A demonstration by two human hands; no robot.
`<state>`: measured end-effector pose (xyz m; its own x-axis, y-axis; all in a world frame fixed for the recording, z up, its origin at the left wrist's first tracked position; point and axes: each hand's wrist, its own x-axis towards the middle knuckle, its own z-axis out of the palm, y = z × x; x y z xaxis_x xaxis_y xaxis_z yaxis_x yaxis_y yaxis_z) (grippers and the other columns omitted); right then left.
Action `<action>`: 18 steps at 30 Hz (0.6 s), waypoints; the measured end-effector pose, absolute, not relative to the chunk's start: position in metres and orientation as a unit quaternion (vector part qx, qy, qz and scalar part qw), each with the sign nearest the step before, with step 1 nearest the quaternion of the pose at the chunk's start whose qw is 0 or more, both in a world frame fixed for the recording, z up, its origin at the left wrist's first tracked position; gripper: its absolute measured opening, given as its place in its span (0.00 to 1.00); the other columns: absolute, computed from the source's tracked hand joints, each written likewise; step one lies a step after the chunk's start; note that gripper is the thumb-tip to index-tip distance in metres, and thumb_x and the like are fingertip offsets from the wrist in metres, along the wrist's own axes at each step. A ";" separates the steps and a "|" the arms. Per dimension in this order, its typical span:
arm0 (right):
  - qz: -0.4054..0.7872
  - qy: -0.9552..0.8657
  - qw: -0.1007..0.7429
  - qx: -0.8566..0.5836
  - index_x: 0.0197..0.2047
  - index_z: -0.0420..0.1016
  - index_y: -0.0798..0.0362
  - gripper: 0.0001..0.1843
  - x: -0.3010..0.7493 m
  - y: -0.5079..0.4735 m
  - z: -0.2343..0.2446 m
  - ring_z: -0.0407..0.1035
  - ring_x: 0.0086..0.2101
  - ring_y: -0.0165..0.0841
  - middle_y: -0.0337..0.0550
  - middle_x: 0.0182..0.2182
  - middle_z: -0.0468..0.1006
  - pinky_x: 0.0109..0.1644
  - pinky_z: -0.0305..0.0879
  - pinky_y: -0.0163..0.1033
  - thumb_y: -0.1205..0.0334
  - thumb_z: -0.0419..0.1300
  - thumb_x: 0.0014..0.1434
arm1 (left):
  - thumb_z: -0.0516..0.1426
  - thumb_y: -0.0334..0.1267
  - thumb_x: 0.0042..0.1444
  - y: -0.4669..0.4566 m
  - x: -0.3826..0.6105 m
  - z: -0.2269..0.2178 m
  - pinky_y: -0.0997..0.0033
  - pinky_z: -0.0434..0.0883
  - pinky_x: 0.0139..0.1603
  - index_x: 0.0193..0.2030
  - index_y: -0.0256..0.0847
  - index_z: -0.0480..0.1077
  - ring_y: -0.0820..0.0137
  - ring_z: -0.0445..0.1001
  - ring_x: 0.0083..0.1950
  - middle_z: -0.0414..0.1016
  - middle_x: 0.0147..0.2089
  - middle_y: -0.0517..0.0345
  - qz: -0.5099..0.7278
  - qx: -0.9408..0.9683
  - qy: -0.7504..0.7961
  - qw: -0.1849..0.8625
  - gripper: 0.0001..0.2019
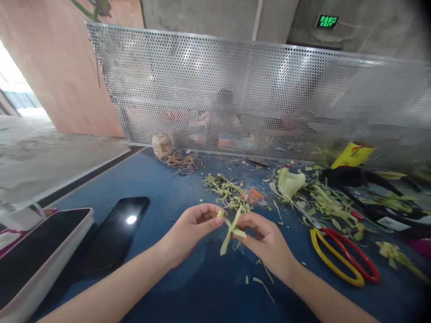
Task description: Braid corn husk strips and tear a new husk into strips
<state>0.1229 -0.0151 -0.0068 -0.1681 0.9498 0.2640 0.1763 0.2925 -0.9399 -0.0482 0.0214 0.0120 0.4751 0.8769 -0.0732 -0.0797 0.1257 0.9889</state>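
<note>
My left hand [198, 223] pinches one end of a small piece made of pale green leaf strips [230, 235], with a rounded knob at the thumb tip. On the other side, my right hand [266, 237] is closed on the same piece, fingers curled behind it. Its strips cross between the hands, and one tail hangs down toward me. Just beyond the fingers lies a heap of small twisted green pieces [225, 188]. Scissors with one red and one yellow handle [340, 255] rest on the blue table [195, 291], to the right of my right hand.
Two phones, one black [117, 233] and one in a pale case [43, 255], lie at left. Behind are a twine coil [185, 162] and a whitish roll [162, 146]. Leaf scraps [326, 199], a yellow tube [353, 154] and black straps [363, 179] crowd the right. A perforated metal screen [188, 80] borders the table.
</note>
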 end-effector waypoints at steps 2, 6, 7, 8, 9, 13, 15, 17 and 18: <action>0.390 -0.659 0.468 -0.440 0.32 0.69 0.51 0.02 0.124 -0.016 -0.007 0.68 0.32 0.30 0.38 0.28 0.72 0.39 0.63 0.35 0.64 0.57 0.51 | 0.59 0.39 0.47 0.023 -0.049 0.012 0.77 0.63 0.35 0.29 0.38 0.68 0.76 0.65 0.30 0.69 0.28 0.63 0.360 0.603 0.376 0.604 0.07; 0.390 -0.692 0.415 -0.444 0.33 0.71 0.52 0.04 0.127 -0.014 -0.004 0.67 0.34 0.31 0.40 0.30 0.72 0.40 0.62 0.35 0.64 0.56 0.52 | 0.57 0.41 0.49 0.024 -0.051 0.012 0.75 0.62 0.32 0.30 0.37 0.68 0.74 0.64 0.29 0.68 0.28 0.61 0.336 0.699 0.403 0.486 0.08; 0.401 -0.691 0.406 -0.444 0.32 0.71 0.52 0.05 0.127 -0.014 -0.002 0.68 0.34 0.32 0.41 0.30 0.73 0.40 0.62 0.36 0.63 0.55 0.53 | 0.56 0.41 0.49 0.024 -0.051 0.012 0.75 0.61 0.31 0.30 0.37 0.68 0.74 0.63 0.29 0.68 0.28 0.61 0.332 0.711 0.407 0.468 0.08; 0.410 -0.685 0.405 -0.446 0.31 0.72 0.53 0.05 0.127 -0.014 -0.001 0.68 0.33 0.31 0.41 0.30 0.74 0.40 0.62 0.36 0.63 0.55 0.53 | 0.56 0.41 0.49 0.024 -0.051 0.013 0.75 0.61 0.31 0.30 0.37 0.68 0.74 0.63 0.29 0.68 0.28 0.61 0.329 0.719 0.411 0.455 0.08; 0.418 -0.676 0.409 -0.449 0.31 0.72 0.53 0.05 0.127 -0.014 0.000 0.68 0.33 0.31 0.40 0.29 0.74 0.39 0.62 0.35 0.64 0.55 0.52 | 0.55 0.41 0.49 0.024 -0.051 0.013 0.74 0.61 0.31 0.30 0.37 0.68 0.74 0.63 0.29 0.67 0.28 0.61 0.326 0.725 0.414 0.444 0.08; 0.430 -0.645 0.431 -0.462 0.26 0.72 0.53 0.02 0.125 -0.013 0.000 0.67 0.28 0.29 0.37 0.23 0.72 0.35 0.61 0.33 0.65 0.61 0.45 | 0.55 0.40 0.49 0.023 -0.049 0.015 0.74 0.61 0.32 0.31 0.38 0.69 0.73 0.63 0.29 0.69 0.28 0.60 0.327 0.748 0.427 0.389 0.07; 0.452 -0.636 0.420 -0.464 0.26 0.73 0.53 0.03 0.127 -0.011 -0.003 0.66 0.26 0.28 0.37 0.21 0.72 0.32 0.60 0.33 0.63 0.61 0.47 | 0.55 0.39 0.49 0.023 -0.049 0.015 0.73 0.61 0.33 0.30 0.38 0.69 0.73 0.63 0.30 0.70 0.29 0.60 0.330 0.755 0.429 0.369 0.07; 0.474 -0.622 0.413 -0.466 0.26 0.75 0.53 0.06 0.130 -0.008 -0.006 0.65 0.24 0.27 0.37 0.20 0.74 0.29 0.58 0.32 0.60 0.60 0.49 | 0.54 0.40 0.49 0.023 -0.049 0.015 0.74 0.61 0.32 0.30 0.38 0.70 0.73 0.63 0.30 0.70 0.29 0.60 0.332 0.758 0.430 0.362 0.08; 0.481 -0.611 0.421 -0.467 0.27 0.76 0.53 0.07 0.132 -0.007 -0.009 0.64 0.23 0.27 0.37 0.20 0.74 0.29 0.58 0.32 0.58 0.60 0.50 | 0.54 0.41 0.50 0.023 -0.050 0.015 0.74 0.61 0.32 0.30 0.39 0.70 0.73 0.63 0.29 0.70 0.28 0.60 0.332 0.758 0.429 0.362 0.08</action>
<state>0.1322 -0.0065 -0.0086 -0.2094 0.9757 0.0650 0.1662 0.1011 -0.9809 -0.0496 0.0230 0.0150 0.4105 0.8911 0.1935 0.4104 -0.3701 0.8335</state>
